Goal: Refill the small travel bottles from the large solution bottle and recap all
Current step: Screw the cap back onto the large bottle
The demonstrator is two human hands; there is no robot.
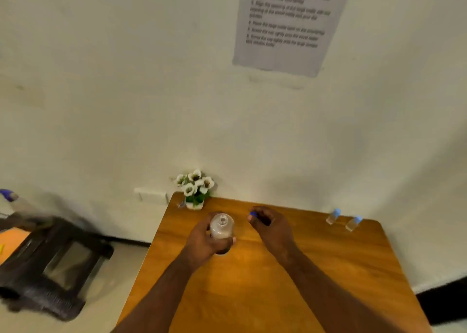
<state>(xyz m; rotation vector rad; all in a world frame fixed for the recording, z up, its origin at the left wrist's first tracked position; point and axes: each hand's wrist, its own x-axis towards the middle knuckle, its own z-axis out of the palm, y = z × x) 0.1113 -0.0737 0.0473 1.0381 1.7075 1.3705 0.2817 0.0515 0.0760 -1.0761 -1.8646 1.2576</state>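
The large clear solution bottle (222,225) stands upright on the wooden table (316,269), its neck uncapped. My left hand (206,241) is wrapped around its body. My right hand (270,225) hovers just right of the bottle and pinches a blue cap (253,214) in its fingertips. Two small travel bottles with light blue caps on, one (333,216) and another (353,223), stand at the table's far right, well away from both hands.
A small white pot of white flowers (195,189) sits at the table's back left corner against the wall. A dark stool (53,264) stands on the floor to the left. A printed sheet (288,24) hangs on the wall.
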